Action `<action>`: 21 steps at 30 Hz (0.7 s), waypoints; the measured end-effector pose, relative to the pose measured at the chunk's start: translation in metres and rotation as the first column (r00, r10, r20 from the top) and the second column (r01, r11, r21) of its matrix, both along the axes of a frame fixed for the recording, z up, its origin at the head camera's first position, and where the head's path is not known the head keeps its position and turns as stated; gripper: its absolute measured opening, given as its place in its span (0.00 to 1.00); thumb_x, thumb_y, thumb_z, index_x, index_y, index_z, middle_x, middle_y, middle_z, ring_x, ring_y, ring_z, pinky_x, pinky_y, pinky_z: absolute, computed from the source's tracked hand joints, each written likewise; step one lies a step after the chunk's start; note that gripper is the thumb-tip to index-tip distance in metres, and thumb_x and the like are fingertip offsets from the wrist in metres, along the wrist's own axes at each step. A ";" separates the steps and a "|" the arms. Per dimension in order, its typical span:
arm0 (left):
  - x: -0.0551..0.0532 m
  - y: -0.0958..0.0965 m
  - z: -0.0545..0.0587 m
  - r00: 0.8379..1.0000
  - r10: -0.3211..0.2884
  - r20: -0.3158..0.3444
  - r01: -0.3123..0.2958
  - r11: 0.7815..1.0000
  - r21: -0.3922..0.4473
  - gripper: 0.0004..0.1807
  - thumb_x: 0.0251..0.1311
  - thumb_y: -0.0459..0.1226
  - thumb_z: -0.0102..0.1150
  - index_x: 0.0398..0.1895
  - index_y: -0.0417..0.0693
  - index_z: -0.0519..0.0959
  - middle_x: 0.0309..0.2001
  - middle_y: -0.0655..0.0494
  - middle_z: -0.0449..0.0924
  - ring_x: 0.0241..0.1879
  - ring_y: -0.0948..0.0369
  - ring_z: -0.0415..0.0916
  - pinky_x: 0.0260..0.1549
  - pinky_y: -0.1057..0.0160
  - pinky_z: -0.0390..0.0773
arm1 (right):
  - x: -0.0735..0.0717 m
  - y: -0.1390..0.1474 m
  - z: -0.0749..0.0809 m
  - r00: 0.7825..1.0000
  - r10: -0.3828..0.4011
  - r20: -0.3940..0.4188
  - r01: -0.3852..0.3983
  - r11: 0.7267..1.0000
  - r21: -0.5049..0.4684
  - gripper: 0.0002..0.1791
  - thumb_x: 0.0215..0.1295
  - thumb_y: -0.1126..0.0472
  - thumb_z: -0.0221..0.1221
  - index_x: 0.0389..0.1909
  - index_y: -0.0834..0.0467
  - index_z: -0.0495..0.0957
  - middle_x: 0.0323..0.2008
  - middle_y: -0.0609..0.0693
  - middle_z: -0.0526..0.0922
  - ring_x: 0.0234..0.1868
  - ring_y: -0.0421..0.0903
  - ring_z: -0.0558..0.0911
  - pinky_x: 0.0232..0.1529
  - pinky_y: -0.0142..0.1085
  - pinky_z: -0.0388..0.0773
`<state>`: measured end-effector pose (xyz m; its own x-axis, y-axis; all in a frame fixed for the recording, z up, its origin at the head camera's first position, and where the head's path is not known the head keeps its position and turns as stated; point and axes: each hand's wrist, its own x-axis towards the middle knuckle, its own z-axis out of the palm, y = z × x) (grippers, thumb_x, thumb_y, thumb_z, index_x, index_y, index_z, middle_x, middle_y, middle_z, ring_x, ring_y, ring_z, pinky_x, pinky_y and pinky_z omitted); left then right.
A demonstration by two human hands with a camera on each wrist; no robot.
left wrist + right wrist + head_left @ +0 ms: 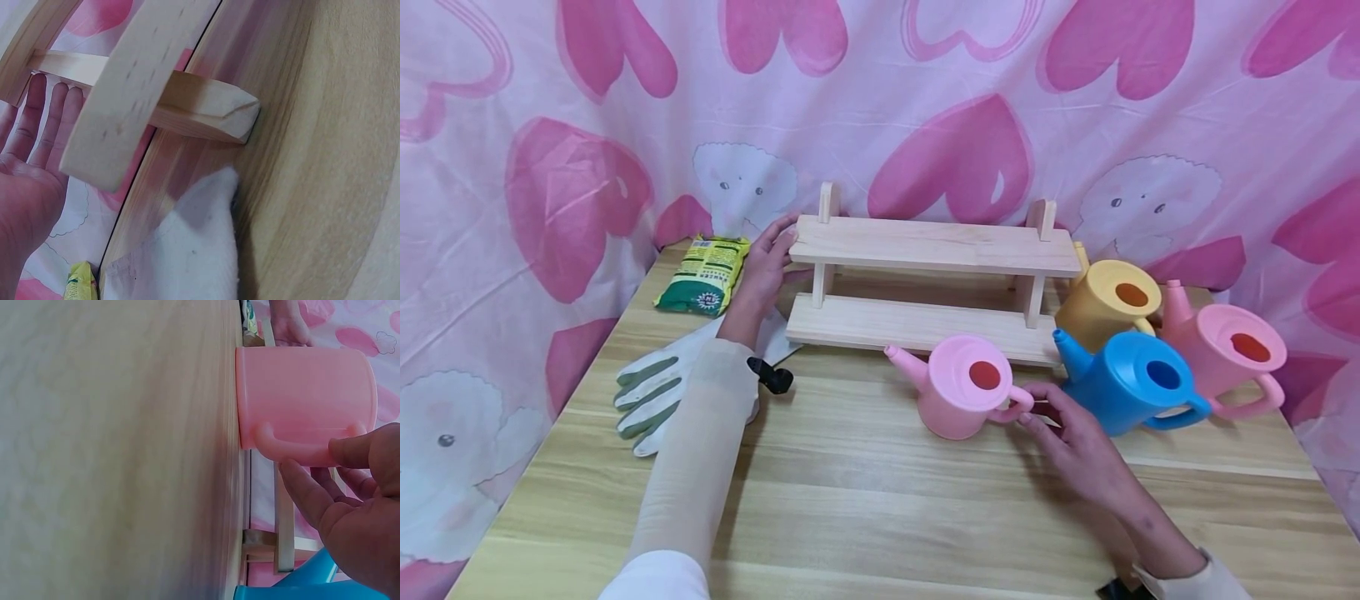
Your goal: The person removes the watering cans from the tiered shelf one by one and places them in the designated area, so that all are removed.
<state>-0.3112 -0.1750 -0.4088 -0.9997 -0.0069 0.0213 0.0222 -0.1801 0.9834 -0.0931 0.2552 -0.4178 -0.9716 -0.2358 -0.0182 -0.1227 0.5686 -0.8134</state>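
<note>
A two-tier wooden shelf (pixel 925 242) stands at the back middle of the table. At its left end my left hand (pixel 767 262) touches the upper board; in the left wrist view the fingers of this left hand (pixel 37 150) look fairly straight. A small pink watering can (pixel 958 387) sits upright on the table before the shelf, spout to the left. My right hand (pixel 1078 446) pinches its handle. Seen from the right wrist, thumb and fingers of the right hand (pixel 350 494) meet the handle of the pink can (pixel 306 394), whose base is on the tabletop.
To the right cluster a blue watering can (pixel 1131 379), a yellow watering can (pixel 1101 300) and a second pink watering can (pixel 1232 346). White-and-grey gloves (pixel 658 383) lie under my left forearm. A green-yellow packet (pixel 703 275) lies at the back left, near the heart-patterned curtain (pixel 955 158).
</note>
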 end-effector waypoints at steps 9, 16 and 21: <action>-0.001 0.000 0.000 1.000 -0.006 -0.001 0.006 1.000 -0.002 0.27 0.78 0.47 0.52 0.76 0.55 0.68 0.68 0.45 0.72 0.57 0.50 0.78 0.59 0.38 0.75 | 0.000 0.003 0.006 0.999 0.033 -0.018 -0.033 0.999 0.042 0.25 0.73 0.60 0.63 0.68 0.52 0.71 0.62 0.51 0.77 0.63 0.55 0.77 0.57 0.51 0.80; 0.007 -0.009 0.006 1.000 -0.001 -0.013 0.000 0.994 -0.111 0.26 0.78 0.51 0.51 0.74 0.55 0.72 0.65 0.46 0.73 0.57 0.51 0.78 0.57 0.40 0.77 | 0.001 0.013 0.029 0.962 0.119 -0.245 -0.067 0.975 0.214 0.31 0.69 0.63 0.67 0.71 0.50 0.70 0.67 0.52 0.74 0.69 0.59 0.70 0.54 0.63 0.77; 0.019 -0.020 0.017 0.996 0.017 -0.089 -0.043 0.954 -0.296 0.29 0.80 0.52 0.44 0.75 0.47 0.69 0.61 0.41 0.75 0.57 0.51 0.75 0.58 0.49 0.79 | -0.001 0.023 0.056 0.912 0.137 -0.387 -0.025 0.959 0.282 0.35 0.68 0.62 0.69 0.73 0.46 0.69 0.71 0.50 0.71 0.71 0.56 0.68 0.66 0.36 0.71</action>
